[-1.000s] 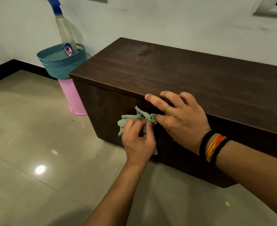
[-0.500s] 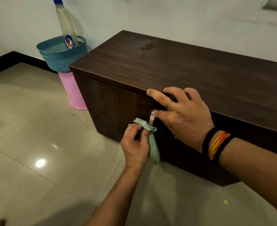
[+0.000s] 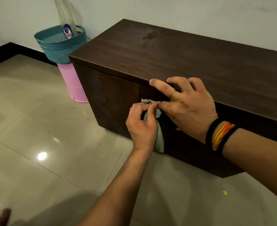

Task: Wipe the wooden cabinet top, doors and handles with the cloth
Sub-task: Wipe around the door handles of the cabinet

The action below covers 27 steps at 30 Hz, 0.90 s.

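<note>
Cloth (image 3: pixel 159 137), pale green, is hanging against the front of the wooden cabinet (image 3: pixel 191 59), just below its top edge. The left hand (image 3: pixel 141 126) is gripping the cloth's bunched upper end with its fingers curled around it. The right hand (image 3: pixel 186 106) is resting on the cabinet's front edge, thumb pinching the same bunch, other fingers spread loose. Left of the cabinet, a teal basket (image 3: pixel 59 46) is sitting on a pink bin (image 3: pixel 72 84).
</note>
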### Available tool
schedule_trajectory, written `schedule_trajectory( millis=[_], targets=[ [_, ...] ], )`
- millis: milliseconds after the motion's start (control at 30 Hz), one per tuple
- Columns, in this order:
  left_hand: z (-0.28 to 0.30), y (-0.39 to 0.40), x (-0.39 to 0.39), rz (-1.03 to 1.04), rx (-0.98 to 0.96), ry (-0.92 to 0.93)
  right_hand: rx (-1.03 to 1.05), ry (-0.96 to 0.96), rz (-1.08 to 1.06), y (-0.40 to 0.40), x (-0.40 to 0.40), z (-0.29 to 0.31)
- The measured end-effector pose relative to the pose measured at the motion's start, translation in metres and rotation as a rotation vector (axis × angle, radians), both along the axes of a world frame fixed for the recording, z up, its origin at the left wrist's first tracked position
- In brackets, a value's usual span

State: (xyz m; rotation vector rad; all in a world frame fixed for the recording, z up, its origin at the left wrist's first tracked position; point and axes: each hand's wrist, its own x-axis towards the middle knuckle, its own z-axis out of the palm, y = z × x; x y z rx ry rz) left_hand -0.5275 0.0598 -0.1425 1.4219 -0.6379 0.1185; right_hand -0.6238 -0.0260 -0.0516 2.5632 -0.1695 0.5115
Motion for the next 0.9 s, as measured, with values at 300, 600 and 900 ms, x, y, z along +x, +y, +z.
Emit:
schedule_trajectory(
  millis=[300,600,900],
  targets=[
    [-0.036,0.006,-0.005,-0.032,-0.030,-0.004,0.032,0.018,-0.007,0.001,0.000,0.002],
    [-0.011,0.009,0.000,-0.070,0.030,0.124,0.049,0.033,-0.019,0.003,0.000,0.003],
    [-0.033,0.009,-0.006,-0.091,-0.036,0.133,0.023,0.039,-0.023,0.002,0.000,0.003]
  ],
)
